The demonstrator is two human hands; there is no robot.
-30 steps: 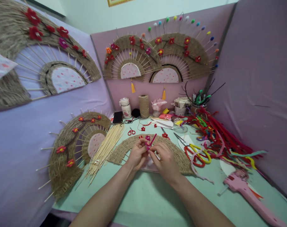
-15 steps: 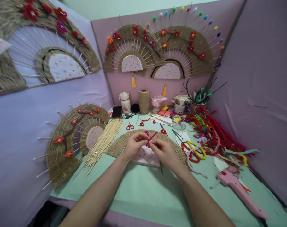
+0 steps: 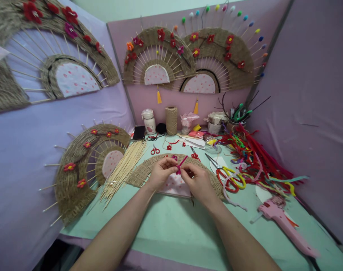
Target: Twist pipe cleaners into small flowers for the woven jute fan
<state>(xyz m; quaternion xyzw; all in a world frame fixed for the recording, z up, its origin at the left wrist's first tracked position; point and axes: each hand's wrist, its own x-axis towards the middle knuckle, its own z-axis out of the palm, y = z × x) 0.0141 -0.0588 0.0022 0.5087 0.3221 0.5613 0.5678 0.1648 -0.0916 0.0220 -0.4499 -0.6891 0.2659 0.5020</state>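
Between my fingertips is a magenta pipe cleaner (image 3: pixel 182 162), bent into small loops at its lower part, with a straight end sticking up to the right. My left hand (image 3: pixel 163 172) pinches it from the left. From the right, my right hand (image 3: pixel 198 180) pinches its lower part. Both hands hover over a twine-woven fan (image 3: pixel 144 169) with a pink-dotted white half-round centre (image 3: pixel 175 186), which they partly cover. A magenta flower (image 3: pixel 175 157) and a red flower (image 3: pixel 195 156) show by the fan's upper edge.
Yellow-handled scissors (image 3: pixel 239 180) and a red-handled pair lie right of the fan. A pink glue gun (image 3: pixel 287 227) rests at front right, below a pile of pipe cleaners (image 3: pixel 253 150). Thin sticks (image 3: pixel 123 169) lie left. A twine spool (image 3: pixel 171 120) and white bottle (image 3: pixel 149 121) stand behind.
My fingers have shifted slightly on the magenta pipe cleaner, and its looped part has turned a little. The view has moved very slightly; the other things lie as before.
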